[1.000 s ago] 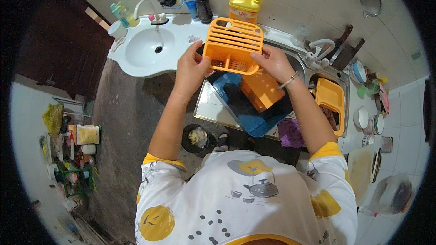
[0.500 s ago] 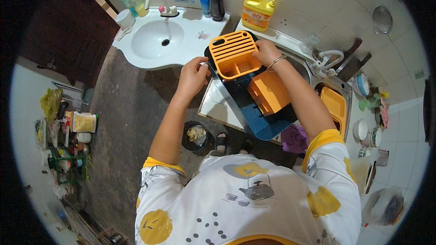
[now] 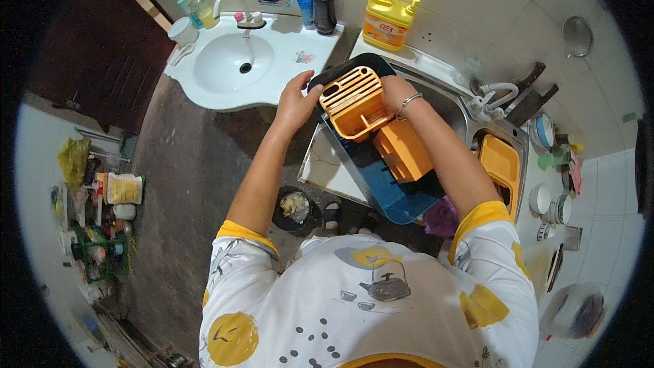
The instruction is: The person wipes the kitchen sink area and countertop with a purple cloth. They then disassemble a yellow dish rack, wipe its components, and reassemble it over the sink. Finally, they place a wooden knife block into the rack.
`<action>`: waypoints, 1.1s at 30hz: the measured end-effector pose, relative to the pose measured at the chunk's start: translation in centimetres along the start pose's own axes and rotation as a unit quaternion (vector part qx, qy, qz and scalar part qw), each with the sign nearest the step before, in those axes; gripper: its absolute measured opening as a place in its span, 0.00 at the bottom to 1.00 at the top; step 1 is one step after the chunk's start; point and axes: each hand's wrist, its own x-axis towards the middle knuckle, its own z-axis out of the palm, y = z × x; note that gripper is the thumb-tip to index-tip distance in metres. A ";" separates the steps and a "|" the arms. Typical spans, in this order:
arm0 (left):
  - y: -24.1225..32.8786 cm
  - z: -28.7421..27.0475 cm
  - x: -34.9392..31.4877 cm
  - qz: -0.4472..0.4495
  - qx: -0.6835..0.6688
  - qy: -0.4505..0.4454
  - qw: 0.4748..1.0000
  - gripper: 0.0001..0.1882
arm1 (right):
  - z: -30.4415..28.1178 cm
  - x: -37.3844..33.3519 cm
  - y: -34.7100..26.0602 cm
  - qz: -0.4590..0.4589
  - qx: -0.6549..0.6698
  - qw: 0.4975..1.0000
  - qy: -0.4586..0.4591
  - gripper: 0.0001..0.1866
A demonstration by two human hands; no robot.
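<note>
An orange slotted utensil holder with open compartments sits low in the far end of a dark blue rectangular tub. My right hand, wearing a bracelet, is closed on the holder's right edge; its fingertips are partly hidden. At the tub's far left rim is my left hand, thumb and fingers apart, with the thumb tip close to the holder's left edge. Another orange box-shaped holder lies tilted in the tub behind my right forearm's inner side.
A white washbasin stands at far left. A yellow detergent jug is on the ledge behind the steel sink. An orange tray lies in the right basin. Bowls line the right side. A bin stands on the floor.
The slotted holder has gone down deeper into the tub with my right hand on it. The tub has shifted slightly toward me. My left hand's thumb and fingers have spread apart.
</note>
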 end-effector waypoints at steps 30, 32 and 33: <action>12.3 2.7 3.2 -0.021 -0.327 -0.138 0.935 0.23 | -5.5 -11.3 3.6 -0.038 0.357 0.854 0.377 0.16; 12.7 3.8 3.4 -0.008 -0.315 -0.190 0.930 0.22 | -5.7 -12.6 4.9 -0.018 0.368 0.848 0.381 0.15; 13.1 4.3 3.4 -0.003 -0.314 -0.208 0.926 0.21 | -5.7 -13.1 5.6 -0.008 0.375 0.845 0.382 0.15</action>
